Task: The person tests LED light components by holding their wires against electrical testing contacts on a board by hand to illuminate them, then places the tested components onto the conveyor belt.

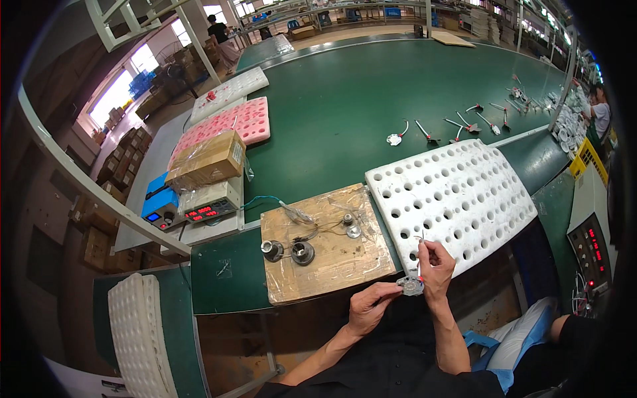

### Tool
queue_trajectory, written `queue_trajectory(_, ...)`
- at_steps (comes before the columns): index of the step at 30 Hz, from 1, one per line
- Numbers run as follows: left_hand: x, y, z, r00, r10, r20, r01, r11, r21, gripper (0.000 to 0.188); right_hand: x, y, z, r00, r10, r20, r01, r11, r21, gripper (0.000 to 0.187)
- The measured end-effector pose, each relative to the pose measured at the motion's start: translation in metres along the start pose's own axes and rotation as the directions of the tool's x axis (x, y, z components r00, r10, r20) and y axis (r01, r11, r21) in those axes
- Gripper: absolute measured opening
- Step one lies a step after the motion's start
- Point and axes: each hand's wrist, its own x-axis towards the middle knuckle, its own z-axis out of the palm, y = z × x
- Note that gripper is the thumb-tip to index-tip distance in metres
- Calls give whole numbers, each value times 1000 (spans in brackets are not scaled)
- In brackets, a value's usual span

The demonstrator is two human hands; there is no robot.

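Note:
Near the front edge of the bench, my left hand (373, 306) pinches the rim of a small round lamp board (411, 286) with a pale, patterned face. Above it, my right hand (436, 268) has its fingers closed on the thin white wire lead (419, 257) of that board, its tip pointing up. A touch of red shows where lead and board meet. Just behind my right hand lies a white foam tray (458, 199) with rows of round holes. To the left, a tape-covered cardboard panel (325, 278) carries a dark lamp socket (303, 253) and a metal socket (271, 250).
Several wired lamp parts (430, 139) lie scattered on the green bench (325, 106). At left are a pink foam tray (249, 119), a carton (209, 159) and a meter with red digits (211, 208). Another meter (589, 255) stands at right; a person (600, 109) sits beyond.

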Motion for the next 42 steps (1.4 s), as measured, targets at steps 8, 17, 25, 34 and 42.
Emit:
queue_trajectory(8, -8, 0, -6, 991, -111, -80, 108, 993, -37, 20, 1, -9, 9, 992, 22, 127, -24, 1000, 13, 13)
queue_trajectory(17, -25, -9, -14, 853, -402, -333, 334, 910, -244, 23, 15, -5, 39, 918, 77, 389, -60, 997, -55, 19)
queue_trajectory(25, -17, -21, -28, 661, -392, -640, 393, 907, -150, 20, 28, 20, 86, 852, -54, 520, 235, 929, -288, 19)
queue_trajectory(34, -10, -55, -63, 794, -333, -509, 317, 941, -120, 25, 28, 14, 93, 871, -309, 381, 401, 897, -189, 19)
queue_trajectory(42, -2, -53, -57, 746, -352, -566, 420, 908, -11, 25, 47, 32, 100, 840, -123, 528, 276, 935, -222, 19)
